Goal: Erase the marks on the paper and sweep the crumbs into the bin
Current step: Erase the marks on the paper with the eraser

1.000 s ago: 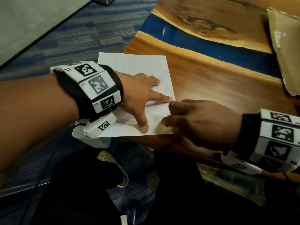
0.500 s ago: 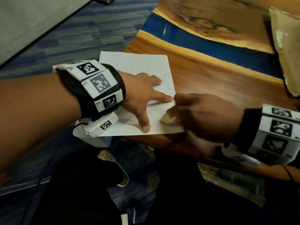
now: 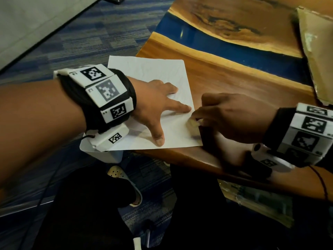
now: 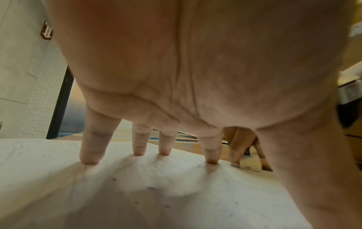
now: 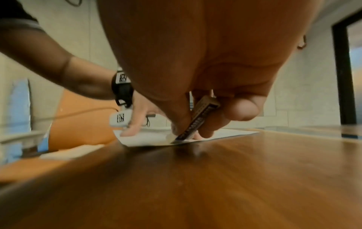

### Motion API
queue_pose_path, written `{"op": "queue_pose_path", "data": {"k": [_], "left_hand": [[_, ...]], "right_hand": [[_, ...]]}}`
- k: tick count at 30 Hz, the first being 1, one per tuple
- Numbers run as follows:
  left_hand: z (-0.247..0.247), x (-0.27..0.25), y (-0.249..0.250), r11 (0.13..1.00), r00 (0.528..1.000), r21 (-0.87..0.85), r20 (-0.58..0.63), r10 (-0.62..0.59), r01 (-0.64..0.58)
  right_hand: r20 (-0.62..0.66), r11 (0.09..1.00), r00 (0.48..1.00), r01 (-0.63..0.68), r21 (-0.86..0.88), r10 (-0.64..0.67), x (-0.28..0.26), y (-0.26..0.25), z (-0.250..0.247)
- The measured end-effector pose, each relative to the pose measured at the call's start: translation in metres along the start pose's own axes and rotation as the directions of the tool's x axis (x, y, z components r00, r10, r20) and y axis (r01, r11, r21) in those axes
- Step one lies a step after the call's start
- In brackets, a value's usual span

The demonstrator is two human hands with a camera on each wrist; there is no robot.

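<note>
A white sheet of paper (image 3: 155, 73) lies at the near left corner of the wooden table (image 3: 234, 83), overhanging its left edge. My left hand (image 3: 158, 105) is spread flat on it, fingertips (image 4: 89, 159) pressing down. Small dark crumbs (image 4: 150, 188) dot the paper (image 4: 137, 193) under the palm. My right hand (image 3: 225, 114) pinches a pale eraser (image 3: 191, 123) in a dark printed sleeve (image 5: 197, 119) and holds its tip on the paper's right edge (image 5: 149, 139). A white bin (image 3: 108, 156) sits on the floor below the overhanging corner, mostly hidden by my left wrist.
A cardboard piece (image 3: 317, 51) lies at the table's far right. A blue resin band (image 3: 225, 44) crosses the tabletop. Blue carpet (image 3: 81, 38) is left of the table. My dark-trousered legs and a pale shoe (image 3: 124, 184) are below the near table edge.
My right hand has rubbed the eraser back and forth near the paper's right edge, ending slightly higher and further right. The left hand has stayed pressed on the paper.
</note>
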State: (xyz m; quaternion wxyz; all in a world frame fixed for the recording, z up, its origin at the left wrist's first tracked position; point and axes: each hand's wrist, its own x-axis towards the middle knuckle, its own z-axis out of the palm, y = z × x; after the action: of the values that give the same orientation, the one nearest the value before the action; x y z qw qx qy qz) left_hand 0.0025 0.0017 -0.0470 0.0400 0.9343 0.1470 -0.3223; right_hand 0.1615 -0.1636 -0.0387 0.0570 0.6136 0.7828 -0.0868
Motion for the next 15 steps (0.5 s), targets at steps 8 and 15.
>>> {"op": "queue_pose_path", "data": {"k": [8, 15], "left_hand": [[0.000, -0.001, 0.001, 1.000, 1.000, 0.009, -0.003, -0.004, 0.004], [0.001, 0.001, 0.000, 1.000, 1.000, 0.017, 0.001, -0.003, 0.003]], "right_hand": [[-0.002, 0.999, 0.999, 0.036, 0.017, -0.036, -0.003, 0.003, 0.002], [0.003, 0.990, 0.991, 0.134, 0.032, -0.134, -0.007, -0.005, 0.011]]}}
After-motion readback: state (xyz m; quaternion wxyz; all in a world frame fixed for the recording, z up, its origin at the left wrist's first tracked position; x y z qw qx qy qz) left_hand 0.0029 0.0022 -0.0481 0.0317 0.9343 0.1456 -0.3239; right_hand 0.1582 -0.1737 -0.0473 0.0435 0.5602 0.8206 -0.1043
